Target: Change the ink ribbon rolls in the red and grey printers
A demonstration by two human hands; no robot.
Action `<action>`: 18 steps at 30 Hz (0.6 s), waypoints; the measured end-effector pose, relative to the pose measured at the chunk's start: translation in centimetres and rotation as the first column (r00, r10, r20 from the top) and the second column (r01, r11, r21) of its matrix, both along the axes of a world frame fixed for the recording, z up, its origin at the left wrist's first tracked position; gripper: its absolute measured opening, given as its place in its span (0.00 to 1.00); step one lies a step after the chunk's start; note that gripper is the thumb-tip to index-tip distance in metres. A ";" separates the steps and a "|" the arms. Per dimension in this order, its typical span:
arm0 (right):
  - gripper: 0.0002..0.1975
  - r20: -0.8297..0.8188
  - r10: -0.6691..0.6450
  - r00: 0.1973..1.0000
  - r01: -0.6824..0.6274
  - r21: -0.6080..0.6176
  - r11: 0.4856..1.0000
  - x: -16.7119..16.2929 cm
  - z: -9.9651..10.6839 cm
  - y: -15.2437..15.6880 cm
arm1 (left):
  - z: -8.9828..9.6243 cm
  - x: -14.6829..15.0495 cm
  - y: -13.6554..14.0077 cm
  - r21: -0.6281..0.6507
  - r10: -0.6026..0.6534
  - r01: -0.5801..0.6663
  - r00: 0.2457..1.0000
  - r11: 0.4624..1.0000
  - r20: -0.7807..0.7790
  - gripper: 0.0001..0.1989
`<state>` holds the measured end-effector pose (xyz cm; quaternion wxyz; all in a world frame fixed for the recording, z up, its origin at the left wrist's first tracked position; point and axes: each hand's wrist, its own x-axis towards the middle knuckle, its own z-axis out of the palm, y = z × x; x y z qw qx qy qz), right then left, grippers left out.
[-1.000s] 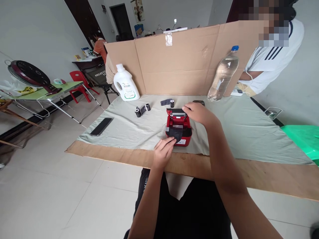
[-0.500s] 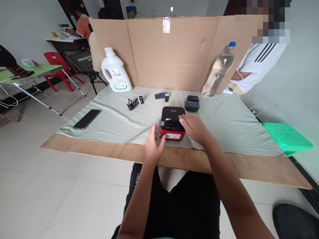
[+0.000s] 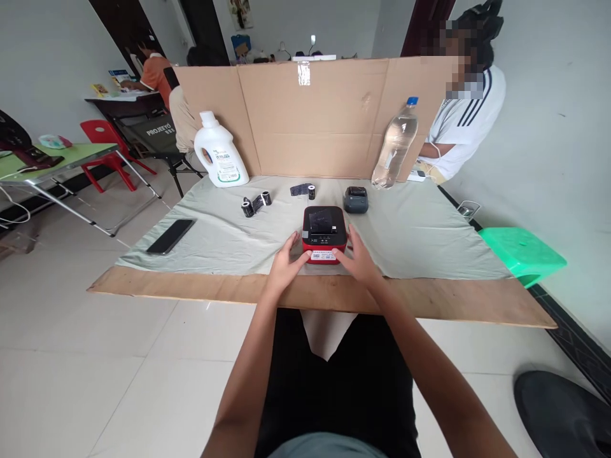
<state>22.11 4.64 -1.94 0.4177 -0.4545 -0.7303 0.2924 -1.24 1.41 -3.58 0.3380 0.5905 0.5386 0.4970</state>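
A red and black portable printer (image 3: 324, 240) rests on the cloth in front of me, with a white label on its front face. My left hand (image 3: 286, 262) is curved against its left side, and the thumb lies at the front label. On the other side my right hand (image 3: 359, 257) grips it the same way, thumb at the front right corner. A dark shiny patch shows on the printer's top; whether it is a strip or part of the lid I cannot tell. Behind it stand a smaller dark grey printer (image 3: 356, 200) and a small black roll (image 3: 312, 192) with a loose strip (image 3: 300, 189).
More black rolls (image 3: 247, 207) and a phone (image 3: 170, 236) lie left on the cloth-covered table (image 3: 429, 251). A white jug (image 3: 222, 152) and a water bottle (image 3: 395, 146) stand before a cardboard screen (image 3: 315, 121). A person (image 3: 465, 127) sits behind it at right; a green stool (image 3: 522, 251) is beside the table.
My right hand has come off the printer's top and down to its right side. My left hand stays at the left side. The dark patch now covers where lettering showed. The view has shifted.
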 end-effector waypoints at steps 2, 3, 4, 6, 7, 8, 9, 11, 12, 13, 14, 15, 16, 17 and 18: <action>0.39 -0.061 0.022 0.998 -0.026 -0.057 0.998 -0.3 -1.2 -0.3 | 0.1 0.2 0.8 -0.011 -0.072 0.075 0.984 0.997 0.161 0.45; 0.38 -0.059 0.029 0.998 -0.032 -0.054 0.998 -0.5 -1.5 -0.3 | 0.2 0.4 1.1 -0.010 -0.102 0.107 0.971 0.994 0.217 0.46; 0.37 -0.039 0.035 0.999 -0.037 -0.038 0.999 -0.5 -1.7 -0.2 | 0.3 0.7 1.3 -0.012 -0.127 0.134 0.959 0.991 0.253 0.46; 0.38 0.014 0.017 1.000 -0.018 0.016 1.000 -0.3 -1.7 0.4 | 0.6 1.2 1.6 -0.024 -0.151 0.164 0.948 0.986 0.279 0.47; 0.38 0.043 0.015 0.999 -0.017 0.031 0.999 0.0 -1.6 0.8 | 0.7 1.3 1.8 -0.032 -0.151 0.167 0.947 0.985 0.282 0.46; 0.37 0.070 0.017 0.997 -0.020 0.039 0.999 0.4 -1.4 1.4 | 0.9 1.4 2.2 -0.040 -0.147 0.165 0.949 0.986 0.280 0.46; 0.37 0.091 0.017 0.996 -0.021 0.044 0.999 0.8 -1.2 2.3 | 1.2 1.5 2.8 -0.043 -0.144 0.162 0.950 0.986 0.276 0.47; 0.35 0.116 0.016 0.993 -0.024 0.062 0.998 1.5 -0.3 4.9 | 1.9 1.6 5.2 -0.026 -0.151 0.164 0.951 0.986 0.268 0.48; 0.35 0.121 0.017 0.992 -0.026 0.074 0.997 1.8 0.3 6.7 | 2.4 1.6 7.0 -0.004 -0.166 0.173 0.949 0.985 0.268 0.49; 0.35 0.121 0.007 0.993 -0.018 0.088 0.996 1.9 1.0 8.8 | 2.9 1.6 9.1 0.027 -0.187 0.187 0.945 0.982 0.267 0.49; 0.36 0.117 -0.006 0.993 -0.005 0.095 0.995 1.9 1.7 11.1 | 3.5 1.6 11.6 0.064 -0.207 0.197 0.941 0.978 0.268 0.50; 0.38 0.110 -0.028 0.993 0.018 0.094 0.995 1.8 2.4 13.5 | 4.0 1.6 14.2 0.107 -0.233 0.212 0.936 0.971 0.265 0.51; 0.41 0.106 -0.080 0.991 0.071 0.089 0.994 1.6 3.1 15.9 | 4.5 1.6 17.0 0.149 -0.257 0.225 0.933 0.963 0.253 0.51; 0.43 0.120 -0.115 0.986 0.106 0.085 0.991 1.3 3.8 18.3 | 5.0 1.7 19.7 0.186 -0.281 0.241 0.931 0.953 0.233 0.52; 0.43 0.144 -0.138 0.980 0.126 0.093 0.988 1.1 4.3 20.5 | 5.3 1.7 22.3 0.213 -0.299 0.254 0.930 0.943 0.212 0.51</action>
